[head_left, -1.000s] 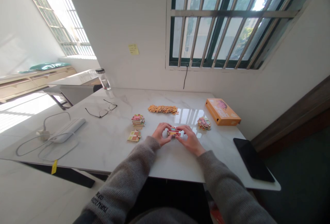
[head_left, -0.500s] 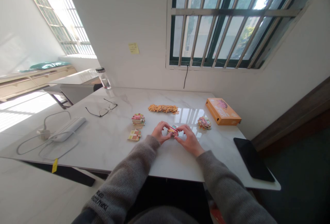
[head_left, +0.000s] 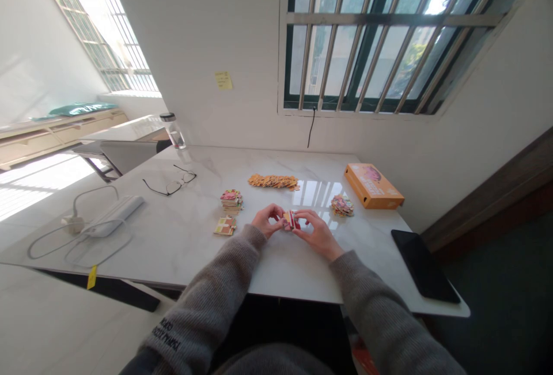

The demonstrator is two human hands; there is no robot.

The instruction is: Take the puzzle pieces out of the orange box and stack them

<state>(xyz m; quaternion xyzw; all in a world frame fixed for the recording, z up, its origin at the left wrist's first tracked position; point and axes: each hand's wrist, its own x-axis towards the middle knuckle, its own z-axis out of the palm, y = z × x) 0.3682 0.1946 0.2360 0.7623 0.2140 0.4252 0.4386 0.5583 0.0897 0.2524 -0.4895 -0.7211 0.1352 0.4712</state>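
Carefully, a person in grey knit sleeves (head_left: 235, 268) is working at a white marbled table (head_left: 298, 283), where both hands are meeting over a small cluster of printed jigsaw pieces (head_left: 291, 221) near the middle of the near half. The left hand (head_left: 265, 221) is pinching the cluster's left side, its fingers nearly closed against the thumb; the right hand (head_left: 319, 235) is bracketing the opposite side, thumb and fingers parted only by the cards they are gripping. How many pieces are lying there, and whether they are touching the tabletop, is hard to tell. To the left, a tall card stack (head_left: 232, 202) is standing behind a lower card pile (head_left: 225, 226); beyond the hands, an orange row of pieces (head_left: 273, 182) is leaning in overlap, while a loose card heap (head_left: 342, 206) is sitting to the right, just beside an orange box (head_left: 374, 186). Uneven pressure from the two hands could be risking a slip, sending thin cards skidding over the smooth surface or bending a tab. The tall stack, its edges looking ragged, could be toppling should the left forearm be swinging outward, and the two left piles could be mixing.
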